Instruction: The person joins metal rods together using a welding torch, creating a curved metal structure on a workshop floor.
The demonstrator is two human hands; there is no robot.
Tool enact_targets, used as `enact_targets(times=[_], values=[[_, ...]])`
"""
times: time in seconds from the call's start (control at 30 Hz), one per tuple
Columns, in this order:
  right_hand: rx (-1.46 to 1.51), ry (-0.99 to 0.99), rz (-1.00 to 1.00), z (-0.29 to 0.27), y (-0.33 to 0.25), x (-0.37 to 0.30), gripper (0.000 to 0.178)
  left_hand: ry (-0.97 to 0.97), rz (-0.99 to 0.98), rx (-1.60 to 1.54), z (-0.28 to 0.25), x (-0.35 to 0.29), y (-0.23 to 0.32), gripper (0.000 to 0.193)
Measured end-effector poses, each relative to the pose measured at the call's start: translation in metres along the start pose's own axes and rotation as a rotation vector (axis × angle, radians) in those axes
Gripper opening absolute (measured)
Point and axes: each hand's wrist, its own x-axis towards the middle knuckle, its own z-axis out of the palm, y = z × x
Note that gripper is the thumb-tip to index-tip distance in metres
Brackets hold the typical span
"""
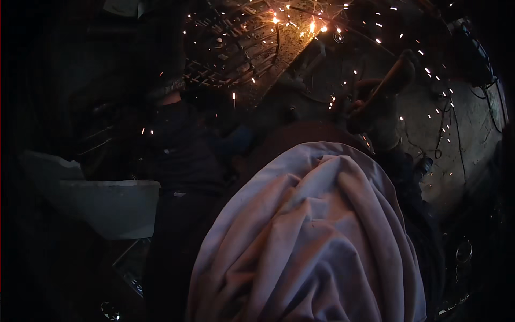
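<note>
Bright sparks fly from a glowing point [313,27] at the top, where light falls on a metal edge [289,59]. Beside it lies a rack of thin crossed metal bars [230,51]. A dark-sleeved limb [179,145] reaches up on the left, with a strip of bare skin [170,98] at its end; beyond that, shadow hides any left hand. On the right, below the sparks, is a brown, rounded shape [394,78]; whether it is a gloved hand or a shoe is unclear. No fingers show plainly, nor anything held. Pale, creased cloth [316,231] covers my front.
A pale, broken-edged panel or container [112,206] sits at the left. Thin cables [456,129] trail over the grey floor [472,112] at the right, where sparks scatter. A wire loop [464,251] is at lower right. Much of the surroundings is too dark to make out.
</note>
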Motion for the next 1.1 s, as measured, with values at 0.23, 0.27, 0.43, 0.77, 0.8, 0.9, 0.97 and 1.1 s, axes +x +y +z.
enact_targets(times=[0.23,0.27,0.43,0.77,0.8,0.9,0.97,1.1], values=[[0.056,0.043,0.104,0.0,0.026,-0.005,0.031,0.093,0.024,-0.125,0.009,0.007,-0.009,0.036],[0.101,0.031,0.112,0.001,0.026,-0.005,0.032,0.101,-0.002,-0.131,0.007,0.005,-0.005,0.036],[0.177,0.023,0.129,0.001,0.024,-0.006,0.034,0.017,-0.245,-0.19,0.003,0.003,0.025,0.042],[0.031,-0.006,0.161,-0.001,0.028,-0.006,0.035,-0.03,-0.159,-0.11,0.003,0.005,0.005,0.039],[0.032,-0.007,0.161,-0.002,0.028,-0.006,0.035,-0.03,-0.159,-0.108,0.003,0.005,0.007,0.039],[-0.006,-0.026,0.166,-0.002,0.024,-0.005,0.035,-0.047,-0.173,-0.11,0.004,0.004,0.01,0.037],[0.003,-0.008,0.105,-0.001,0.021,-0.003,0.033,0.011,-0.128,-0.15,0.01,0.004,0.008,0.036],[-0.081,-0.053,0.119,-0.003,0.028,-0.003,0.035,-0.032,0.158,0.329,0.01,0.002,-0.043,0.023]])
